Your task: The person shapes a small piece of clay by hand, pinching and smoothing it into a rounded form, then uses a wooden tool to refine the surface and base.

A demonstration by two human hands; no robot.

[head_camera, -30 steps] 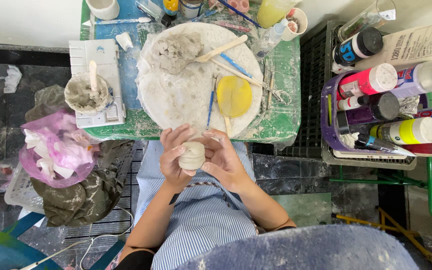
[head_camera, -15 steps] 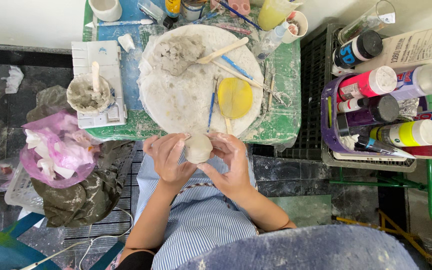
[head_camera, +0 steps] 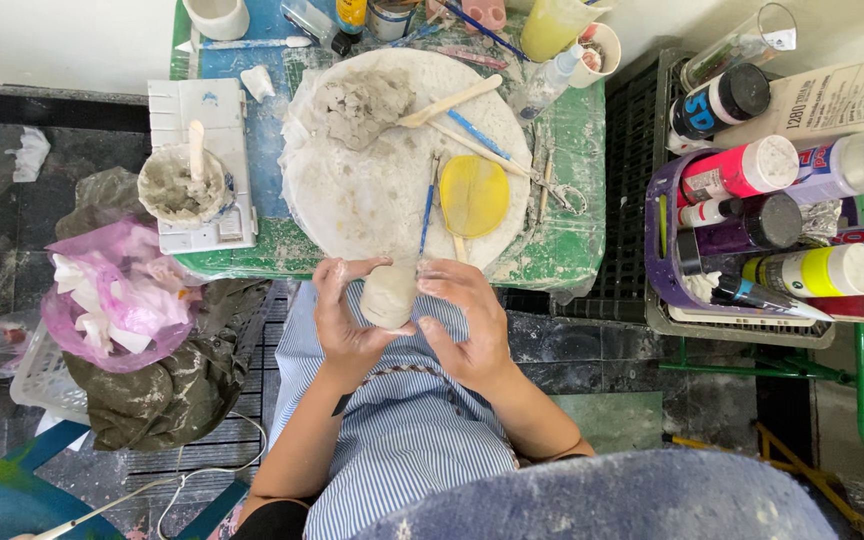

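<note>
- I see a pale grey, stubby clay lump (head_camera: pixel 389 294), smooth-sided.
- It sits between my left hand (head_camera: pixel 344 318) and right hand (head_camera: pixel 468 328), both grips closed on it, just off the counter (head_camera: pixel 562 250) edge, above my lap.

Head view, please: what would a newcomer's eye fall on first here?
First, both hands, left hand and right hand, cupping a pale clay piece over a striped apron, just below the table edge. Next, the round white board at the table's middle, bearing a grey clay lump and a yellow disc. At right, a purple basket crowded with bright paint bottles.
</note>
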